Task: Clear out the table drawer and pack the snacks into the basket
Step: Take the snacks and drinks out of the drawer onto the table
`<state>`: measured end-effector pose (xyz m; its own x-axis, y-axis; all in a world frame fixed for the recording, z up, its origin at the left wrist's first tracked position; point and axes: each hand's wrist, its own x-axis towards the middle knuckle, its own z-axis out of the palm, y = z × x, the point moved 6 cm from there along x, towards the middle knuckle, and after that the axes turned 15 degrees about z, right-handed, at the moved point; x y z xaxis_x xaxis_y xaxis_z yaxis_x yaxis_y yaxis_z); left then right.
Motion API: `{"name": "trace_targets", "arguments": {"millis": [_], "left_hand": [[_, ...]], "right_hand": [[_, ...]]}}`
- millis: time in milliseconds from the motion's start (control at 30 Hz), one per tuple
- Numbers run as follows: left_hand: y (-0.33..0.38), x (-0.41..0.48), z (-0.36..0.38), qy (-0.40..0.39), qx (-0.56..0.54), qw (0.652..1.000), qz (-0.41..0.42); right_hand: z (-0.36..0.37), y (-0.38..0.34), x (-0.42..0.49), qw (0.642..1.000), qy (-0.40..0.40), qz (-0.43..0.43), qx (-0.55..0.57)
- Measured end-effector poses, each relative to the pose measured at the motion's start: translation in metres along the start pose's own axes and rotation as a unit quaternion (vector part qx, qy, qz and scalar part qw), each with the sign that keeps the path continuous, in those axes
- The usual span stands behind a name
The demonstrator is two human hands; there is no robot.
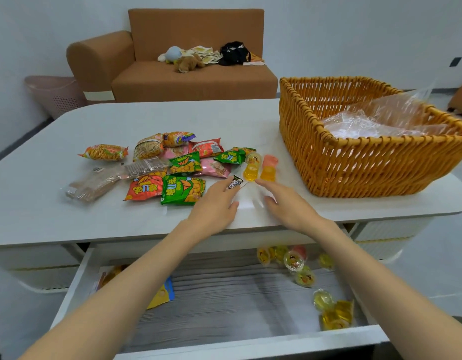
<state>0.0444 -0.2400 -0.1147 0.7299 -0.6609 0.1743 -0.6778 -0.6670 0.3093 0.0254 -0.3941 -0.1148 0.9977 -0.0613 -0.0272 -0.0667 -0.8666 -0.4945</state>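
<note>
A white-walled room held a brown fabric sofa [193,76] carrying plush toys [185,62], with a perforated pink bin [56,92] beside its arm. In front stood a white table [121,118] with rounded corners and a smooth matte top. At its right end sat a rectangular basket [354,165] of orange woven wicker, holding crinkled clear plastic [380,118]. Glossy snack packets [183,190] — green, red, pink and orange — lay clustered mid-table, with translucent jelly cups [250,174] just right of them, near the basket wall. Below, the drawer [224,294] stood pulled out, its floor grey and wood-grained. Loose cups [293,261] were scattered along its right side, and a yellow-and-blue packet [163,294] lay at its left. The left hand [214,206] was spread over the tabletop, fingers straight and gripping nothing, its tips at a small black sachet [235,182]. The right hand [289,203], likewise flat and empty, reached to the jelly cups — contact could not be judged.
</note>
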Motion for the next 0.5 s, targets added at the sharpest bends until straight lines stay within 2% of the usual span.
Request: {"name": "trace_targets", "arguments": {"millis": [133, 233, 300, 367, 500], "left_hand": [[0.019, -0.049, -0.019, 0.083, -0.032, 0.995, 0.037], [0.027, -0.09, -0.022, 0.075, -0.08, 0.992, 0.057], [0.026, -0.114, -0.012, 0.016, -0.113, 0.991, 0.063], [0.015, -0.136, 0.006, -0.072, -0.101, 0.991, 0.055], [-0.033, -0.169, 0.047, -0.201, -0.079, 0.976, -0.011]], "right_hand": [[-0.023, -0.013, -0.033, 1.0, 0.012, -0.015, -0.016], [-0.026, -0.017, -0.065, 0.998, -0.032, -0.013, -0.048], [-0.019, -0.017, -0.081, 0.994, -0.072, -0.014, -0.086], [-0.004, -0.012, -0.091, 0.984, -0.116, -0.01, -0.137], [0.037, 0.017, -0.095, 0.938, -0.192, 0.028, -0.286]]}}
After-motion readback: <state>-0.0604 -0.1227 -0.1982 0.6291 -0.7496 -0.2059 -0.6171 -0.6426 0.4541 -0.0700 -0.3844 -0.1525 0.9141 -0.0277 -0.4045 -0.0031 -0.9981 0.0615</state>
